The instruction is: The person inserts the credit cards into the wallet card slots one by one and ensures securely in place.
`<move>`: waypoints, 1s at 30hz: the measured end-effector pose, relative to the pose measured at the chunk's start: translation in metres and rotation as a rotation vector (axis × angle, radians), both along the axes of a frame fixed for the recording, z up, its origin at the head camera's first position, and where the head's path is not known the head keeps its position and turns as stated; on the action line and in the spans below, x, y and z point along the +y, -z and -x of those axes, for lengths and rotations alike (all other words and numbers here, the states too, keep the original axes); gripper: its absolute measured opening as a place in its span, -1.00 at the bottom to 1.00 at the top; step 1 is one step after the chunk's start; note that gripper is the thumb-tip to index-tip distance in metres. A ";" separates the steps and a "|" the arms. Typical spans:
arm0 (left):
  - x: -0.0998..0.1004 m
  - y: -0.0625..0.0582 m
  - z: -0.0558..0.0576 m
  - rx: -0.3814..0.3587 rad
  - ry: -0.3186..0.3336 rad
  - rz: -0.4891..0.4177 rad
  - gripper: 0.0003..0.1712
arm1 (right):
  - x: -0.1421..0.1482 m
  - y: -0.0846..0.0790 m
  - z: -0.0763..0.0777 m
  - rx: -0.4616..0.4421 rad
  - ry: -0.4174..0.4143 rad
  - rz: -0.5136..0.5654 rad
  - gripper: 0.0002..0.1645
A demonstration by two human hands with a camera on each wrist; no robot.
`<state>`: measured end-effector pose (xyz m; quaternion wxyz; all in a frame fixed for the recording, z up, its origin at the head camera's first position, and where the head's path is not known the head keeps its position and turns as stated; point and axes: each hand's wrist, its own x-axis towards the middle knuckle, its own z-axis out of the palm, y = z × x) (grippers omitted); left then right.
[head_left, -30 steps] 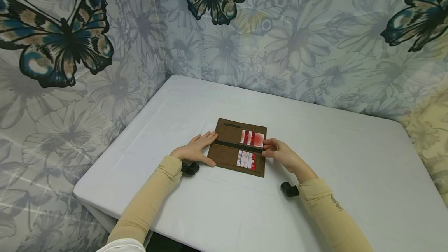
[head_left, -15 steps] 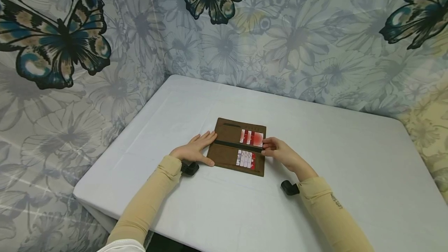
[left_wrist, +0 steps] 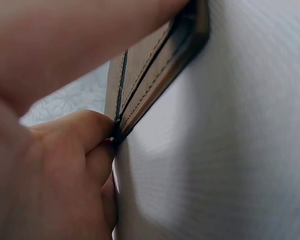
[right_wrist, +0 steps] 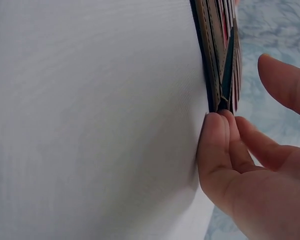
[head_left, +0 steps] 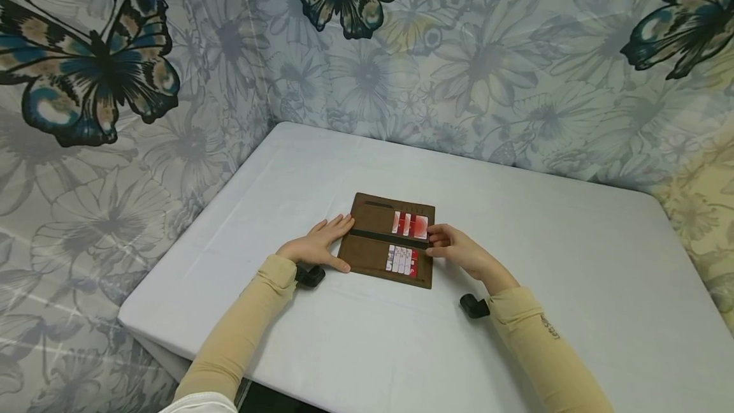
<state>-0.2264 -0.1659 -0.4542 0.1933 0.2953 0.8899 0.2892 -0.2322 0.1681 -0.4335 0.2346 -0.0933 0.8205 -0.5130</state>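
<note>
An unfolded brown wallet lies flat on the white table, its dark fold running across the middle. Several red and white cards fill the slots of its far half, and several pale cards with a red one sit in the near half. My left hand is spread at the wallet's left side, fingertips by the fold and thumb by the near corner. At the right edge, my right hand touches the fold's end with its fingertips. In the right wrist view the thumb stands apart from the wallet.
A white cloth covers the table, whose far edge meets a wall printed with flowers and butterflies. Black wrist cameras, the left and the right, sit close above the cloth.
</note>
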 end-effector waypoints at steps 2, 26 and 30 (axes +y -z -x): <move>0.000 0.001 0.000 0.001 0.001 -0.002 0.25 | -0.001 0.000 0.000 0.002 -0.014 -0.008 -0.33; 0.001 0.004 0.002 -0.007 0.003 -0.006 0.24 | -0.004 -0.004 0.002 0.018 -0.099 -0.108 -0.29; 0.000 0.002 0.001 -0.011 0.002 -0.004 0.24 | -0.006 -0.004 0.001 0.020 -0.095 -0.155 -0.27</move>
